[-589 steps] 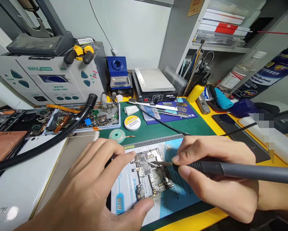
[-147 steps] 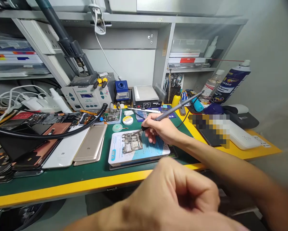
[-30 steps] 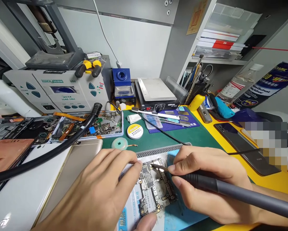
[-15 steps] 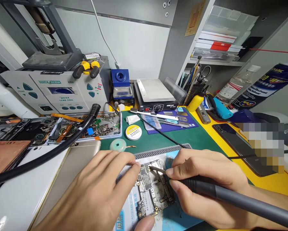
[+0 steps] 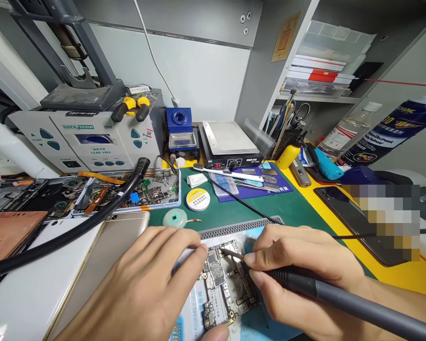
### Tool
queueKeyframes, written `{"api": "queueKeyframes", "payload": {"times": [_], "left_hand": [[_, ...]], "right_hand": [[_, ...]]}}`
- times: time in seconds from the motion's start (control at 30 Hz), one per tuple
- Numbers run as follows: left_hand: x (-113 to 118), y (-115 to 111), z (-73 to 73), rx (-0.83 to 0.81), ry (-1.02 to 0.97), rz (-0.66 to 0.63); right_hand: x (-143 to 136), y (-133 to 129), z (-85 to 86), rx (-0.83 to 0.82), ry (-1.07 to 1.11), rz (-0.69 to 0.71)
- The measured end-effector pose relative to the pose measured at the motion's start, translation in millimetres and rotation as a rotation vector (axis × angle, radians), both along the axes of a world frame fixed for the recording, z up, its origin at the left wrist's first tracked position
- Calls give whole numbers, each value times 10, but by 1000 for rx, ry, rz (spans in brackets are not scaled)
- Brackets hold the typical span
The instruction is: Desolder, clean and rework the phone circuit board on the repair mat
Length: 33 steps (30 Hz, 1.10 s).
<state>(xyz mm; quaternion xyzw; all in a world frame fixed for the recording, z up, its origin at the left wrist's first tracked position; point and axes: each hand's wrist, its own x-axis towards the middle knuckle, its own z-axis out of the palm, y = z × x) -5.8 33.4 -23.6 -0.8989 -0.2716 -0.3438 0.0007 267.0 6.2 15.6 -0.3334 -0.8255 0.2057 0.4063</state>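
Fingers of the right hand [image 5: 301, 270] are pinching a grey, pen-shaped plastic tool [image 5: 340, 298]; the wide-spanning left hand [image 5: 145, 274] is holding, between both hands' fingers, a rectangular black-and-silver circuit board [image 5: 218, 274]. Light touching is seeming safest.

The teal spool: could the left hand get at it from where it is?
Probably yes: the teal spool sits just beyond the left hand, nothing visible between, though that hand would have to leave the circuit board.

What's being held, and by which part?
The right hand holds a dark grey pen-shaped soldering iron by its ribbed grip; the left hand is at a flat black circuit board's edges, grip unclear.
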Motion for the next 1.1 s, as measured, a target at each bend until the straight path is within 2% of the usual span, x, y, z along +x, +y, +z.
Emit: {"api": "queueKeyframes", "payload": {"times": [0.23,0.53,0.6,0.73,0.83,1.1], "left_hand": [[-24,-67,139,-96,102,2],[-40,-44,100,-100,85,-21],[-38,-32,69,-75,53,-21],[-24,3,-6,-14,3,-22],[-14,11,-35,-5,13,-20],[-10,-60,4,-46,22,21]], "right_hand": [[11,4,-6,-19,20,21],[5,1,12,-53,37,1],[-10,2,32,-124,69,-77],[-34,15,79,-399,238,-257],[-57,39,118,-530,347,-286],[-80,34,166,-650,515,-297]]}}
